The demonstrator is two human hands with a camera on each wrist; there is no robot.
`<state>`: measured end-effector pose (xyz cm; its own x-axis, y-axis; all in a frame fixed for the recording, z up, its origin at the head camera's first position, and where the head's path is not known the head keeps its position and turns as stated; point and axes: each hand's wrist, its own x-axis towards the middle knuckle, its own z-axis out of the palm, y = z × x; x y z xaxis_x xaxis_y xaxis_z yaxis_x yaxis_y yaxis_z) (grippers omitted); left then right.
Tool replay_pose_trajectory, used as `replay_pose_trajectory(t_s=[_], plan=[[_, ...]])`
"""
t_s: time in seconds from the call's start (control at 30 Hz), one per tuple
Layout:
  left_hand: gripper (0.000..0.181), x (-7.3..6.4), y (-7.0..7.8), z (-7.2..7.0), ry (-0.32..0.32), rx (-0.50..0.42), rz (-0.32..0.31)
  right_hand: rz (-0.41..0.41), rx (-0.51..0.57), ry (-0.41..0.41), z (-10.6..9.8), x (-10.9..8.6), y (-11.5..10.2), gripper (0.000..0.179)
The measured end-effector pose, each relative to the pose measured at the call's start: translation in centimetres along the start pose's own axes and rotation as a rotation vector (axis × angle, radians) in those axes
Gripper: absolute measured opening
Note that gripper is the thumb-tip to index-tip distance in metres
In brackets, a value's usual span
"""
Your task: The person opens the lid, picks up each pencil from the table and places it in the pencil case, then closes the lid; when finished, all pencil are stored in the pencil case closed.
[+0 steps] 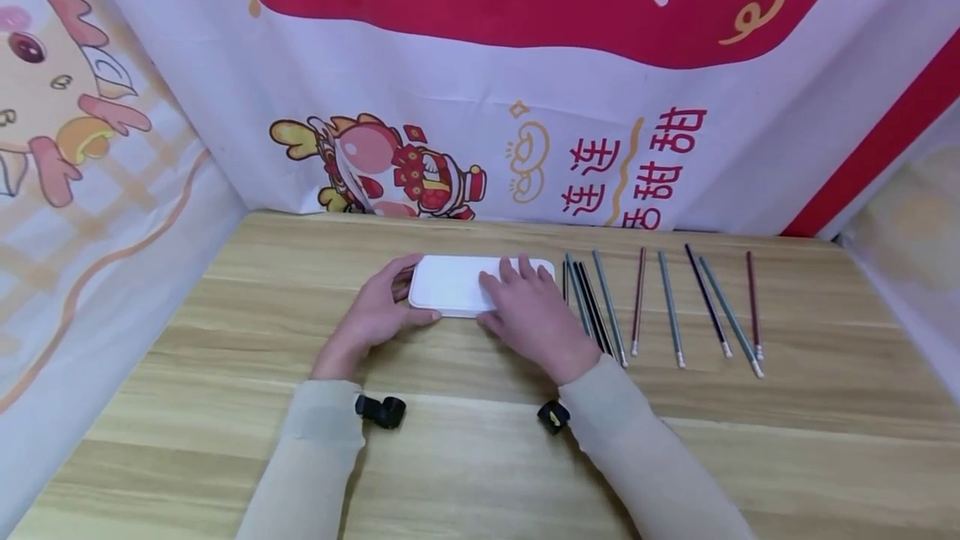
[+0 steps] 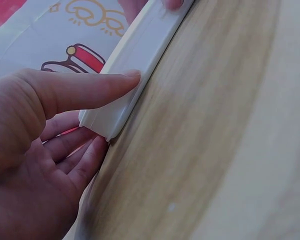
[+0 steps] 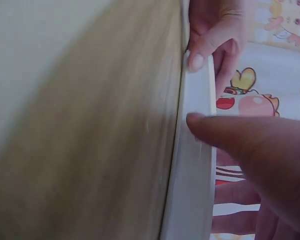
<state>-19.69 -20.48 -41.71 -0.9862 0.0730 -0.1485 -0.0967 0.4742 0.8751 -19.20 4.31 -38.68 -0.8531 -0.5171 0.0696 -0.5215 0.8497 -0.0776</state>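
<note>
A flat white pencil case (image 1: pixel 450 283) with rounded corners lies on the table in the head view, its long side facing me. My left hand (image 1: pixel 382 305) grips its left end. In the left wrist view, the thumb (image 2: pixel 102 90) lies along the front side and the other fingers bend around the end. My right hand (image 1: pixel 528 311) holds the right part, fingers spread over the top towards the back edge. Its thumb (image 3: pixel 210 130) presses the front side in the right wrist view. What is inside the case is hidden.
Just right of the case, several dark and grey-green pencils (image 1: pixel 610 307) lie close together. Farther right lie a reddish pencil (image 1: pixel 639 298) and several more, spaced out, white ends towards me. A printed cloth (image 1: pixel 487 73) hangs behind the wooden table (image 1: pixel 465 473).
</note>
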Motion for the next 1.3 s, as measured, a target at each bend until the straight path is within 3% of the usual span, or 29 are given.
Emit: replay_pose_trajectory(t_s=[0.2, 0.57, 1.0, 1.3], plan=[[0.094, 0.2, -0.1, 0.2, 0.0, -0.004, 0.003, -0.031, -0.143, -0.003, -0.5, 0.5, -0.2, 0.058], [0.093, 0.2, -0.1, 0.2, 0.006, 0.022, 0.005, -0.163, -0.297, 0.013, -0.2, 1.4, -0.9, 0.055], [0.091, 0.4, -0.6, 0.1, 0.011, -0.015, -0.004, -0.127, -0.343, -0.241, -0.7, 2.7, -3.5, 0.056], [0.091, 0.5, -0.4, 0.0, 0.01, -0.024, -0.007, -0.17, -0.422, -0.248, -0.7, 2.7, -3.7, 0.059]])
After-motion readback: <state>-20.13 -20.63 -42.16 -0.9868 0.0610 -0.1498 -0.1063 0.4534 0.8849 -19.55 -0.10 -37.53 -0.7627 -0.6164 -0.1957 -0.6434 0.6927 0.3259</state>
